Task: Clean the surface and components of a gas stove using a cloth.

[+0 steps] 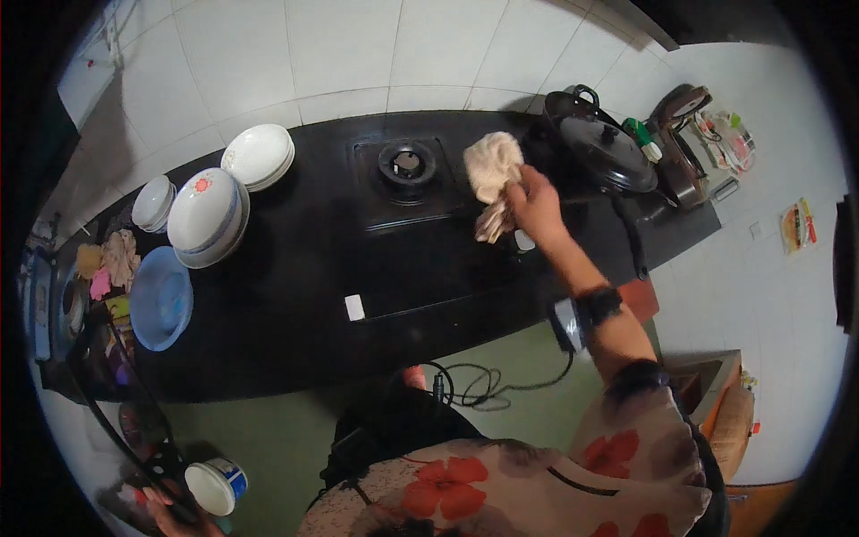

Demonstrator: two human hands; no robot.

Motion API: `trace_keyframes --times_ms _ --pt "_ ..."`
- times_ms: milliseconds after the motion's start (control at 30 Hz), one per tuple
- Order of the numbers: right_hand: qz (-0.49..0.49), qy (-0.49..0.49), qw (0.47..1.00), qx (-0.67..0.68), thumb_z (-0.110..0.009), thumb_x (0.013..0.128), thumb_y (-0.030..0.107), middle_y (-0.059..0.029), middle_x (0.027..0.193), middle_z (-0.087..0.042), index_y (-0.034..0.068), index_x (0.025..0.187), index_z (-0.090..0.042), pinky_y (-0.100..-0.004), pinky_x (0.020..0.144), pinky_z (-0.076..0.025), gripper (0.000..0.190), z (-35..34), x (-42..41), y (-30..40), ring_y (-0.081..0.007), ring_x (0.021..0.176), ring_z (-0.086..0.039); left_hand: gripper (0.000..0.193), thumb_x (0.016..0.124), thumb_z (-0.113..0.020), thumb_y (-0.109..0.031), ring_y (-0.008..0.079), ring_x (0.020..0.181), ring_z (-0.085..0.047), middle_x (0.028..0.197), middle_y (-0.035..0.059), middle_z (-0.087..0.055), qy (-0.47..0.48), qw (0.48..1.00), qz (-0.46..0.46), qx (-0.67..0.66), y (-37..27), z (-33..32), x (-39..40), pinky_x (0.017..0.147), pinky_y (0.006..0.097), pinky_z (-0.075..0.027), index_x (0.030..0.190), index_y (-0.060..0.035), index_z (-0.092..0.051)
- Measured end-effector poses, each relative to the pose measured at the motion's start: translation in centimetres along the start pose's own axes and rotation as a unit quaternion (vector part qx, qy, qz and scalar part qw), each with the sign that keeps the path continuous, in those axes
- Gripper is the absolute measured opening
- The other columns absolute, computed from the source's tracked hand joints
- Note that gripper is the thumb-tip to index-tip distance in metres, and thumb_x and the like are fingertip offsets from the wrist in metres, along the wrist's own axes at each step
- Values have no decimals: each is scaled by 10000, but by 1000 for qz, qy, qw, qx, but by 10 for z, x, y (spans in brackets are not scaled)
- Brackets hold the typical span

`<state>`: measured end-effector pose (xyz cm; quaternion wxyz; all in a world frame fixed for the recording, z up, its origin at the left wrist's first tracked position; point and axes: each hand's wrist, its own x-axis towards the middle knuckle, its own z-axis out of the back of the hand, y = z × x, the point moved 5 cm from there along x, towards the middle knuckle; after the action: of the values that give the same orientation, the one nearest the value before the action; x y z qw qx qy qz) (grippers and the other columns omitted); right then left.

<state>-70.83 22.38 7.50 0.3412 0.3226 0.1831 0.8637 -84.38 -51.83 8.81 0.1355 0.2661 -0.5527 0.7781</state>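
Note:
My right hand (537,208) is shut on a crumpled beige cloth (493,164), held above the black stove top just right of the gas burner (407,164). A loose end of the cloth hangs below my fingers. At the lower left edge, my left hand (176,513) shows only in part, beside long dark curved bands (121,436); whether it grips them is unclear. To the right of my right hand stands a black wok (557,111) with a dark lid (607,141) resting tilted on it, and a long black handle (634,235) reaches towards the counter's front edge.
White plates (258,156), large bowls (205,211) and small bowls (153,201) stand stacked at the left, near a blue plastic basin (161,299) and a sponge (88,260). An open-lidded appliance (684,164) stands at far right. On the floor are a looped cable (483,389) and a white tub (211,488).

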Motion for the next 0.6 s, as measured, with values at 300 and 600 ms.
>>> trace_keyframes --times_ms 300,600 --pt "-76 196 949 -234 -588 838 409 -176 1070 -642 42 1055 -606 -452 866 -492 427 -55 28 -70 -365 995 -614 568 1032 -303 -436 396 1256 -468 1338 265 -503 29 994 70 76 3 1 -11 1078 545 -315 1327 7 -499" --pt "-54 199 957 -206 -628 774 178 -201 967 -672 46 1070 -594 -447 847 -507 326 -46 -26 -8 -362 945 -639 580 1007 -396 -438 404 1254 -468 1357 264 -487 152 966 -155 140 46 22 -4 1081 539 -313 1316 41 -505"
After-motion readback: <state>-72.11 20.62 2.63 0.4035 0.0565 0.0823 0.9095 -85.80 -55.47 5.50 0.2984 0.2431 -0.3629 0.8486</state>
